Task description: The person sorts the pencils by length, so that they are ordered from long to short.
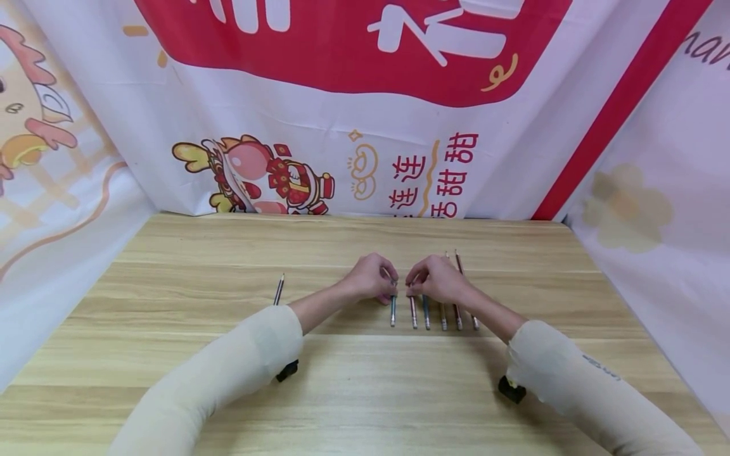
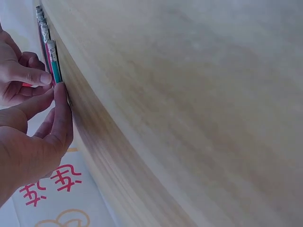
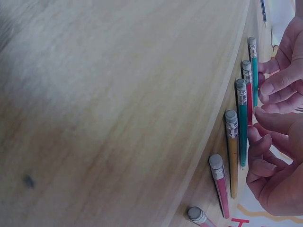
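Observation:
In the head view, my left hand (image 1: 373,278) pinches a green pencil (image 1: 393,312) between thumb and finger. That pencil lies at the left end of a row, its eraser end toward me. Close beside it, my right hand (image 1: 436,278) pinches a red pencil (image 1: 413,313), the neighbour in the row. Under the right hand and wrist lie another green pencil (image 3: 242,123), a yellow pencil (image 3: 232,161) and a second red pencil (image 3: 221,191). One more pencil (image 1: 475,323) lies at the right end, partly hidden by the forearm. The fingers cover the middles of both pinched pencils.
A dark striped pencil (image 1: 278,290) lies apart on the left, its point facing away and its lower end hidden behind the left sleeve. All the pencils lie on a wood-grain table (image 1: 353,392). A printed white and red cloth (image 1: 331,114) hangs behind the table's far edge.

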{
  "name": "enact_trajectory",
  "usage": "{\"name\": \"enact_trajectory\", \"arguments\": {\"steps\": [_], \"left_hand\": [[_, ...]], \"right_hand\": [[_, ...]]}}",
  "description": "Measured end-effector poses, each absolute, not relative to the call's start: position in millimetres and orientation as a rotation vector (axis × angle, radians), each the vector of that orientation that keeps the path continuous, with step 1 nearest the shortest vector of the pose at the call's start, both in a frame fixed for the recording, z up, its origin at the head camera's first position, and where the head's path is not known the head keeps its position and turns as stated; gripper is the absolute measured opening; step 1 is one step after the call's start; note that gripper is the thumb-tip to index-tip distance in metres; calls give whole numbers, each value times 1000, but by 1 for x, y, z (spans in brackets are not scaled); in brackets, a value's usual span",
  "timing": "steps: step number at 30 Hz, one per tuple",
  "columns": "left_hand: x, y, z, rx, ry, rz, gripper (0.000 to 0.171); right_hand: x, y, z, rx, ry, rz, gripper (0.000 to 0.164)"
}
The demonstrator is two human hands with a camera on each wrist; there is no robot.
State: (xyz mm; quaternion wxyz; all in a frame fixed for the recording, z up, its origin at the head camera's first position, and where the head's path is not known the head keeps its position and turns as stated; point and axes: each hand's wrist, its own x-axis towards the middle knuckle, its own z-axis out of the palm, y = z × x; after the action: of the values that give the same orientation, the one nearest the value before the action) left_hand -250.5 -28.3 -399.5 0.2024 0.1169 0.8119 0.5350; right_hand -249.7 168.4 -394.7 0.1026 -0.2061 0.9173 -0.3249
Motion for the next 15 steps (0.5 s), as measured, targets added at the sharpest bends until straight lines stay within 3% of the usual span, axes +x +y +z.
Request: {"name": "enact_trajectory", "arguments": {"steps": [15], "left_hand": [[-248,-70,-388,360,2396,1414,23]], "right_hand": [[-249,158,-389,-625,2721,-987,18]]}}
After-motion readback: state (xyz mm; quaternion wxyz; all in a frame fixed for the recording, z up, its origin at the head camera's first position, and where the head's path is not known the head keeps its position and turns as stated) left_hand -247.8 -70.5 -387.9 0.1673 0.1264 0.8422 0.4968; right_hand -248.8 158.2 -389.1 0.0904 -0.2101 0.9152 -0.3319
